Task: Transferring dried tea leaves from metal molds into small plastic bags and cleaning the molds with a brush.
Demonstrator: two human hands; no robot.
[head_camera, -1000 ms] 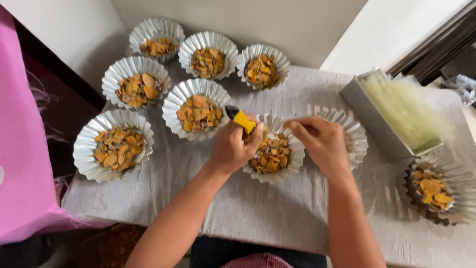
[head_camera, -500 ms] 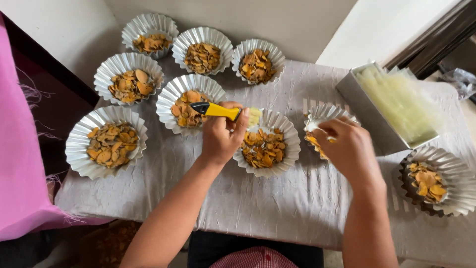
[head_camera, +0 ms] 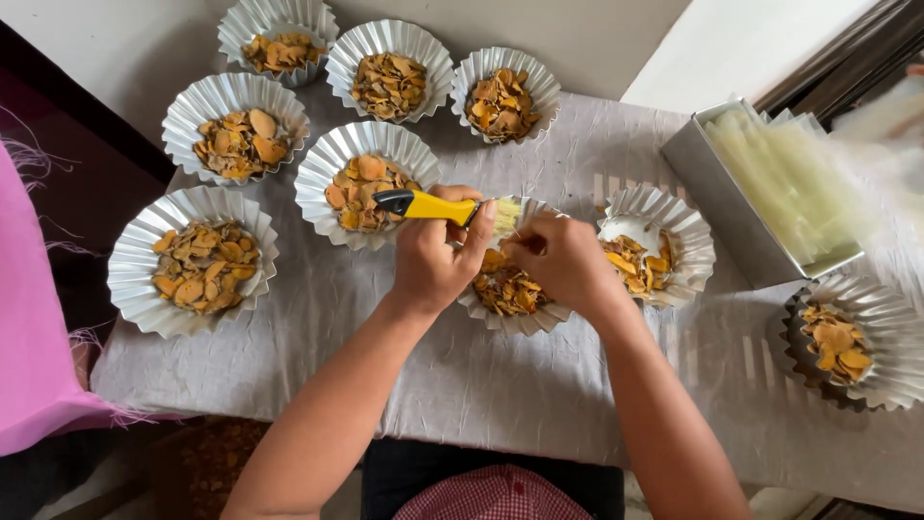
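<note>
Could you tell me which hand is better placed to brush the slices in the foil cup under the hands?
Left, probably: the left hand holds the yellow-handled brush, its bristles over the foil cup. The right hand holds no tool.

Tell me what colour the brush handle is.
Yellow with a black end, on the brush in the left hand; head view.
</note>
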